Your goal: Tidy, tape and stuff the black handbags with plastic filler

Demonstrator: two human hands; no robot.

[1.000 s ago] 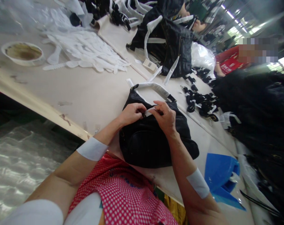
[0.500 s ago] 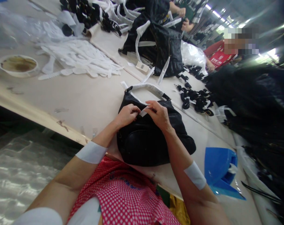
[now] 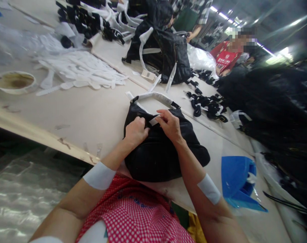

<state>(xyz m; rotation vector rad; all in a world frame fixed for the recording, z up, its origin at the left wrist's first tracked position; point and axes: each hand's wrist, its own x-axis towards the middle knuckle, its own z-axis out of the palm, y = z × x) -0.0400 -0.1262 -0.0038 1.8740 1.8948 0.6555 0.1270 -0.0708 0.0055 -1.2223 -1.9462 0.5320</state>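
Note:
A black bag (image 3: 153, 158) lies on the table edge right in front of me, its handle (image 3: 157, 97) wrapped in white and arching away at the top. My left hand (image 3: 136, 131) is closed at the bag's upper left, knuckles up; whatever its fingers grip is hidden, though it presses against the black material. My right hand (image 3: 170, 124) pinches a small white strip (image 3: 154, 119) at the bag's upper middle. The strip's free end points toward my left hand.
White paper-like strips (image 3: 84, 69) are heaped at the left, beside a round tub (image 3: 14, 82). Another black bag (image 3: 165, 54) lies beyond. Black straps (image 3: 206, 106) and a blue plastic piece (image 3: 235, 177) are to the right. A person in red (image 3: 225, 57) stands farther back.
My left hand has turned knuckles-up and come slightly away from the white strip, lower on the bag. The right hand keeps its pinch. The whole view has shifted a little.

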